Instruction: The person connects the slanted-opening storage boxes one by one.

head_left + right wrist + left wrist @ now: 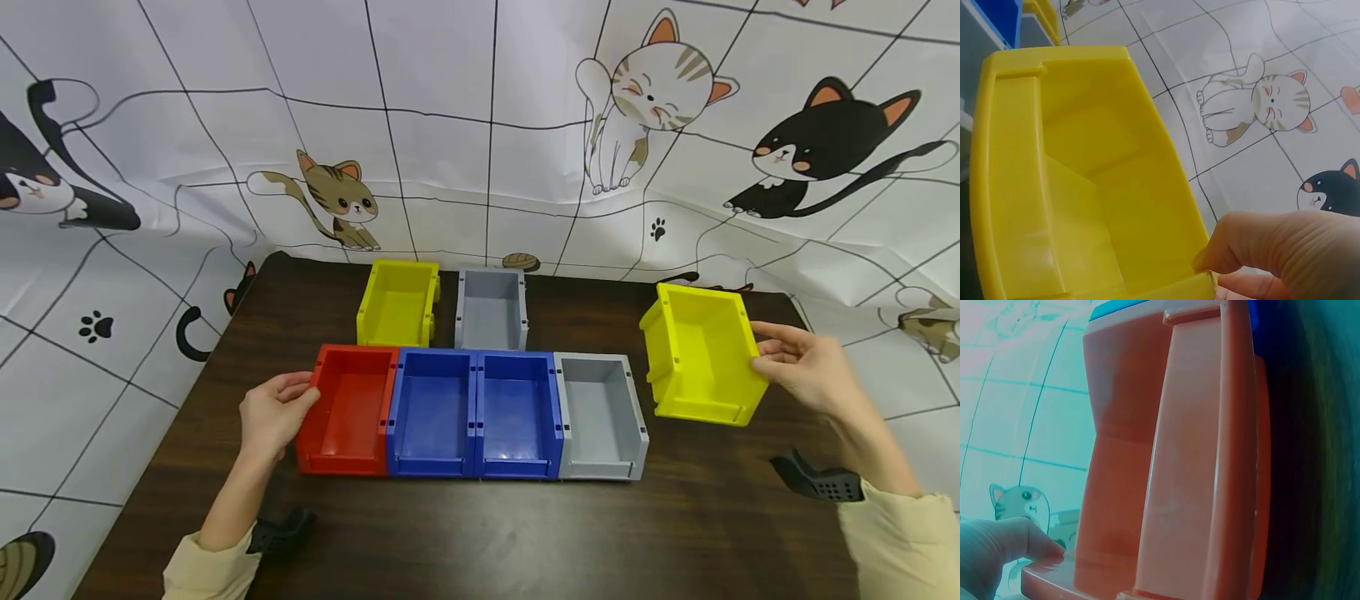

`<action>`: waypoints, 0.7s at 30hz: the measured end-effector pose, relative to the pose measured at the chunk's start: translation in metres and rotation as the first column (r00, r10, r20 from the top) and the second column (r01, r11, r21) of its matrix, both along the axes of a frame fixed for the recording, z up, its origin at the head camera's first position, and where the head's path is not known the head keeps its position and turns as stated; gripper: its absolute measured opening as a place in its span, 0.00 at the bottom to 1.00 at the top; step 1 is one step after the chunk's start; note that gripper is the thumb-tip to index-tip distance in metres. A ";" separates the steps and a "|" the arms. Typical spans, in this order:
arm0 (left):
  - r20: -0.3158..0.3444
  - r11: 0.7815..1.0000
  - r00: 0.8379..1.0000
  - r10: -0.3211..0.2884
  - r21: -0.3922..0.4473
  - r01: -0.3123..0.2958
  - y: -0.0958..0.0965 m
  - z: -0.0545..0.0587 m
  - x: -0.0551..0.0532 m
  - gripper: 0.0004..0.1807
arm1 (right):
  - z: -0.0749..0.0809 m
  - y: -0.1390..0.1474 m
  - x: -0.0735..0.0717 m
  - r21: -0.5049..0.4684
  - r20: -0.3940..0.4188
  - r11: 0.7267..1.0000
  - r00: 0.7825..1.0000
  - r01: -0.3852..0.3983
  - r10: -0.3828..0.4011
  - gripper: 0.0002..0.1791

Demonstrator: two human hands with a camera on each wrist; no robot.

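My right hand (806, 367) pinches the right wall of a yellow bin (708, 358), which hangs tilted over the right part of the table. In the right wrist view the thumb (1225, 244) lies on the rim of this yellow bin (1141, 206). My left hand (276, 412) holds the left wall of a red bin (351, 412), thumb at the rim. The red bin is leftmost in a front row, followed by two blue bins (435, 408) (516, 408) and a grey bin (598, 412), side by side. The left wrist view shows the red bin (1116, 487) close up.
Behind the row stand another yellow bin (397, 304) and a second grey bin (491, 308), with a gap between them. All rest on a dark brown table (480, 542). A white cat-print sheet (442, 158) rises behind the table's back edge.
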State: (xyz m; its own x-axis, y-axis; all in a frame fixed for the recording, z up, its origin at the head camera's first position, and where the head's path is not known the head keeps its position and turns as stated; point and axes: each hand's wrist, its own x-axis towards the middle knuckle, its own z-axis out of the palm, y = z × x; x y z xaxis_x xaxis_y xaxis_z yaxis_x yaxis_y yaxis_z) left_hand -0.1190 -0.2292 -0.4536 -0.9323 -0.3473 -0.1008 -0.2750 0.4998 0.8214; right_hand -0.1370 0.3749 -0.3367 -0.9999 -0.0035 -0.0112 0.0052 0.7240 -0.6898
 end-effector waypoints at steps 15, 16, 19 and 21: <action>0.019 1.000 1.000 0.018 0.014 -0.019 -0.015 -0.003 -0.005 0.18 | -0.025 -0.011 0.028 0.073 -0.015 0.997 0.999 -0.035 0.036 0.26; 0.028 1.000 1.000 0.012 0.020 -0.013 -0.012 0.005 -0.003 0.18 | -0.026 -0.012 0.029 0.074 -0.009 0.997 0.999 -0.033 0.034 0.26; 0.042 1.000 0.999 -0.003 0.021 0.002 -0.007 0.016 -0.001 0.18 | -0.029 -0.014 0.030 0.073 0.002 0.997 1.000 -0.030 0.030 0.27; 0.049 1.000 0.999 -0.012 0.016 0.012 -0.006 0.018 -0.002 0.18 | -0.030 -0.014 0.031 0.071 0.011 0.997 1.000 -0.030 0.029 0.27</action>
